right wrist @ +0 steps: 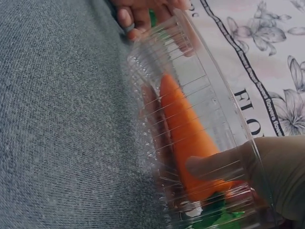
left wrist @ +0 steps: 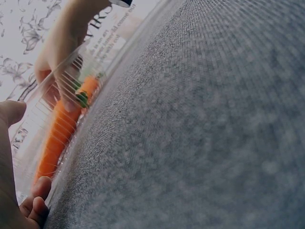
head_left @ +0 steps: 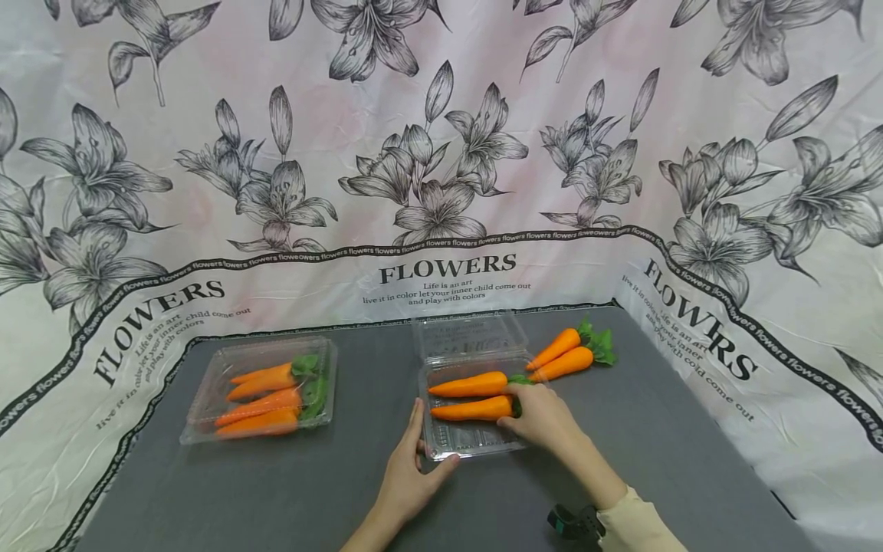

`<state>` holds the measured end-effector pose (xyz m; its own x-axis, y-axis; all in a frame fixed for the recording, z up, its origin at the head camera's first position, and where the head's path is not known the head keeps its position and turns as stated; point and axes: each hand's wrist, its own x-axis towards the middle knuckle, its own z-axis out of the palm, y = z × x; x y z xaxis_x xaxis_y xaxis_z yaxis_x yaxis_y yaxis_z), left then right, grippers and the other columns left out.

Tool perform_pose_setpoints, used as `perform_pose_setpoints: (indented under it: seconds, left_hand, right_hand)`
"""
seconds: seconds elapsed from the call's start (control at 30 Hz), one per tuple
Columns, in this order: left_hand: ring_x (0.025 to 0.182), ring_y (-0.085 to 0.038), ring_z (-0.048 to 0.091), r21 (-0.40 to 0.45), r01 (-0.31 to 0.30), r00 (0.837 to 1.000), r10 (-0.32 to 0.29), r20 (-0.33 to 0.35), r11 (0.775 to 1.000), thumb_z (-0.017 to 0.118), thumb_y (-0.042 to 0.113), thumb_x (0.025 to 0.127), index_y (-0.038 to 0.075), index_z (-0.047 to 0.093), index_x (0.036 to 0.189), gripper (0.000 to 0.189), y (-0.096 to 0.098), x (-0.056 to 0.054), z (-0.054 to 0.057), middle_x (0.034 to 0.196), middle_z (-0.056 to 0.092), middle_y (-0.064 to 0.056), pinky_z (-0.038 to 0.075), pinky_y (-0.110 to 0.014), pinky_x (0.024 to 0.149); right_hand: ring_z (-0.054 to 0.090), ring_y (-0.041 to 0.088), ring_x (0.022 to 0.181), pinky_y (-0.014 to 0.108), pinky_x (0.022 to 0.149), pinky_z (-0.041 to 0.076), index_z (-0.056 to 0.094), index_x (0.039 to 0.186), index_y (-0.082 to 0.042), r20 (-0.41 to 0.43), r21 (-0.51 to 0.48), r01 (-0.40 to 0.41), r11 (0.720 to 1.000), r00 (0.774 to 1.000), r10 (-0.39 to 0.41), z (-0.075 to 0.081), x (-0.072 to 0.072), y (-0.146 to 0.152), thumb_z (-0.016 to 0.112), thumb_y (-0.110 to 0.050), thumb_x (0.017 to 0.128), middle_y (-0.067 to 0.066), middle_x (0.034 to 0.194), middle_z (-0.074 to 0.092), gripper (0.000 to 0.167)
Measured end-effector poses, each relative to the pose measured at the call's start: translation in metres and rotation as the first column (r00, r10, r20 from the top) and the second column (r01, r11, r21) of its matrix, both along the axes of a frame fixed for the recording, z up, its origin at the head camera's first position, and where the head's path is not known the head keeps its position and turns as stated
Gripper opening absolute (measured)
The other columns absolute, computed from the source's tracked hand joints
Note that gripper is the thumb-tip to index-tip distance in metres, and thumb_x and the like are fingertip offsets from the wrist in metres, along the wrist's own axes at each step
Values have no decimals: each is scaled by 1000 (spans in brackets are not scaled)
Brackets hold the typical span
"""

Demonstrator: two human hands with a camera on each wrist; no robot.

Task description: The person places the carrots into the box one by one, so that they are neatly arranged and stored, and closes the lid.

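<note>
An opened clear plastic clamshell container [head_left: 451, 443] stands mid-table, its lid [head_left: 469, 335] folded back toward the wall. Two orange carrots lie in it side by side, tips to the left. My right hand [head_left: 545, 414] grips the leafy end of the front carrot [head_left: 469, 409]; in the right wrist view its thumb presses on this carrot [right wrist: 186, 133] behind the clear wall. The rear carrot [head_left: 465, 385] lies just behind. At the container's front left corner my left hand [head_left: 410, 471] holds the walls, thumb in front and fingers along the left side.
Two more carrots [head_left: 566, 360] with green leaves lie at the container's back right, tips near its rim. To the left stands a closed clear container [head_left: 193, 431] with several carrots inside. A flower-printed cloth [head_left: 441, 276] hangs behind the grey table [head_left: 276, 491].
</note>
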<state>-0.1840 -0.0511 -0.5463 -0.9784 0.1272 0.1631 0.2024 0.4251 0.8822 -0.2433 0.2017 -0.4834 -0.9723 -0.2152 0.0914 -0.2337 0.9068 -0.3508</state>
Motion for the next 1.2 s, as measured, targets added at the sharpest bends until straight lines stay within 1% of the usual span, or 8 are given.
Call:
perform_pose_setpoints:
  seconds: [0.27, 0.4, 0.5, 0.73, 0.9, 1.0, 1.07, 1.2]
  left_hand:
    - [68, -4, 40, -5, 8, 1000, -8, -4, 1000, 84, 42, 91, 17, 23, 171, 104, 0, 0, -1, 175, 26, -4, 38, -20, 57]
    - [68, -4, 41, -4, 10, 1000, -10, -13, 1000, 84, 42, 91, 18, 23, 171, 104, 0, -1, -2, 175, 26, -3, 38, -20, 57]
    - [69, -4, 41, -3, 11, 1000, -11, -18, 1000, 84, 41, 91, 18, 23, 171, 104, 0, -1, -2, 175, 26, -3, 38, -20, 57]
    - [66, -4, 40, 1, 9, 999, -9, -32, 1000, 84, 43, 90, 17, 24, 171, 105, 0, -3, -1, 174, 30, -3, 38, -20, 56]
    - [67, -4, 40, -4, 8, 1000, -8, -28, 1000, 84, 43, 90, 16, 24, 171, 104, 1, -3, -1, 174, 29, -4, 38, -20, 57]
    - [67, -4, 40, 0, 5, 1000, -5, -23, 1000, 84, 42, 90, 16, 23, 171, 104, -1, 0, -2, 174, 28, -5, 38, -20, 56]
    - [66, -4, 39, -1, 3, 1000, -3, -21, 1000, 84, 42, 90, 16, 23, 171, 104, -2, 0, -3, 174, 28, -5, 38, -21, 56]
    - [64, -3, 39, -7, 6, 1000, -6, -28, 1000, 84, 43, 90, 16, 23, 171, 105, -1, 0, -4, 174, 30, -5, 38, -21, 56]
  right_hand:
    - [74, 27, 96, 49, 83, 59, 76, 122, -8, -8, -117, -33, 993, 999, 32, 6, 4, 13, 91, -24, 86, 4, 107, 78, 42]
    - [73, 31, 103, 51, 89, 58, 76, 122, -6, -45, -230, -99, 968, 995, 91, 11, 4, 30, 88, -22, 89, 5, 109, 78, 39]
    - [73, 28, 96, 43, 80, 58, 76, 123, -6, -89, -301, -126, 945, 991, 104, 14, 1, 45, 87, -24, 91, 6, 109, 79, 38]
    - [70, 25, 68, 27, 60, 53, 72, 131, -1, -131, -623, -87, 777, 991, 7, 8, -22, 93, 79, -18, 98, 21, 124, 73, 37]
    - [51, 19, 46, 32, 45, 37, 70, 134, -4, -152, -694, -12, 720, 980, -131, -12, -45, 133, 78, -19, 99, 20, 133, 68, 38]
    - [43, 12, 40, 30, 42, 33, 70, 135, -4, -153, -707, 39, 706, 966, -207, -26, -58, 150, 79, -21, 98, 15, 134, 69, 41]
    - [52, 10, 45, 26, 46, 39, 69, 135, -4, -141, -707, 68, 704, 962, -234, -32, -64, 158, 80, -24, 98, 13, 134, 69, 44]
    - [68, 7, 74, 20, 64, 51, 68, 138, -2, -89, -669, 108, 735, 971, -223, -41, -70, 172, 78, -30, 99, 21, 137, 67, 49]
